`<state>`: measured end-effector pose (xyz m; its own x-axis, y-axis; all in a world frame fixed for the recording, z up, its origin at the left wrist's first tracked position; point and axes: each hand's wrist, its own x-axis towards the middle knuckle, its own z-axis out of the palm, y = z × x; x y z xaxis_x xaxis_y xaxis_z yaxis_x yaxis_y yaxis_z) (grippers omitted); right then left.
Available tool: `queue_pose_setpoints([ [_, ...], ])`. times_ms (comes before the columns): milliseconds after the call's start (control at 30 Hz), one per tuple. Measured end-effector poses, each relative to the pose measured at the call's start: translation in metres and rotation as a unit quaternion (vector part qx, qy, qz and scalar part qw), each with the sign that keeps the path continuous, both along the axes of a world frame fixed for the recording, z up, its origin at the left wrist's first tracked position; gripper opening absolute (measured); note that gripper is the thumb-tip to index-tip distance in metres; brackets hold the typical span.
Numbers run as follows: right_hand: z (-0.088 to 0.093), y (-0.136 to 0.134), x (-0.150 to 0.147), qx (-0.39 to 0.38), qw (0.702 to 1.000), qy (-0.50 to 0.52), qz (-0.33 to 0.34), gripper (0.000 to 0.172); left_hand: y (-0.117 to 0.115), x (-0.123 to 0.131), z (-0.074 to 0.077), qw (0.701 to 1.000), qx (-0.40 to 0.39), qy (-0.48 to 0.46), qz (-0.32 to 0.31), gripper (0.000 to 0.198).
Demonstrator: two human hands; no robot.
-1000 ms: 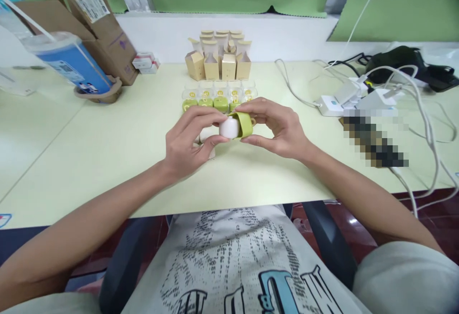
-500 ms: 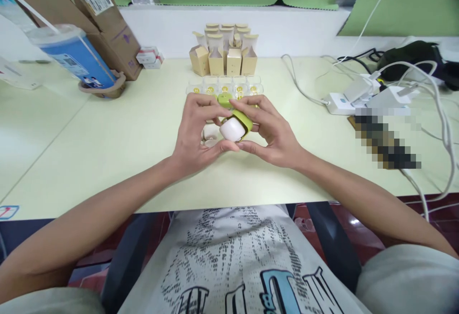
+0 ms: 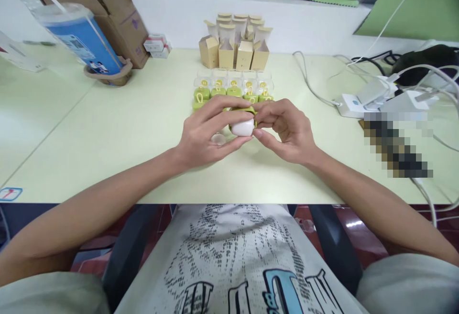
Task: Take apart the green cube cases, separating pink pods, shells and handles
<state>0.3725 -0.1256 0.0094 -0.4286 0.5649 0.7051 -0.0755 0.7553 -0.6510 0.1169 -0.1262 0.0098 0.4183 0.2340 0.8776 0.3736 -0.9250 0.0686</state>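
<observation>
A small white rounded case (image 3: 243, 128), which looks like an earbud charging case, sits partly inside a green cover (image 3: 246, 110). My left hand (image 3: 201, 135) is closed on the two, fingers over the top and thumb beneath the white case. My right hand (image 3: 292, 130) pinches the right edge of the cover with its fingertips and thumb. Under my left palm a whitish rounded item (image 3: 218, 138) shows in part. Just beyond my hands are several green cases (image 3: 218, 92) with pale yellow loops, some hidden by my fingers.
Clear plastic pieces (image 3: 234, 80) with yellow round marks line up behind the green cases. Several small open cardboard boxes (image 3: 225, 57) stand against the wall. A blue cup (image 3: 84, 41) and larger carton (image 3: 127, 32) are at left; a power strip (image 3: 353, 106) with cables lies right.
The white case has turned more level, and the cover now lies over its top. My right hand has shifted to the cover's right edge. The view has moved slightly.
</observation>
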Motion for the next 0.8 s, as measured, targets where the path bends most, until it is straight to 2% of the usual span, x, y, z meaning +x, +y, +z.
queue_pose_setpoints([
  [167, 0.001, 0.000, -0.003, 0.024, 0.999, -0.013, -0.034, 0.022, -0.002, 0.004, 0.001, 0.999, -0.041, 0.008, -0.003, 0.024],
  [300, 0.004, -0.001, -0.007, 0.073, 0.996, 0.000, -0.043, 0.012, -0.004, 0.008, 0.001, 0.997, -0.079, -0.003, -0.004, 0.021],
  [500, 0.005, -0.004, -0.008, 0.103, 0.992, -0.011, -0.076, 0.014, -0.007, 0.014, 0.002, 0.996, -0.089, -0.007, -0.009, 0.019],
  [633, 0.006, -0.005, -0.008, 0.119, 0.991, 0.006, -0.067, 0.014, -0.009, 0.017, 0.003, 0.993, -0.115, -0.015, -0.003, 0.021],
  [800, 0.009, -0.005, -0.007, 0.138, 0.988, 0.004, -0.066, 0.013, -0.005, 0.015, 0.003, 0.991, -0.124, -0.020, -0.038, 0.026],
])
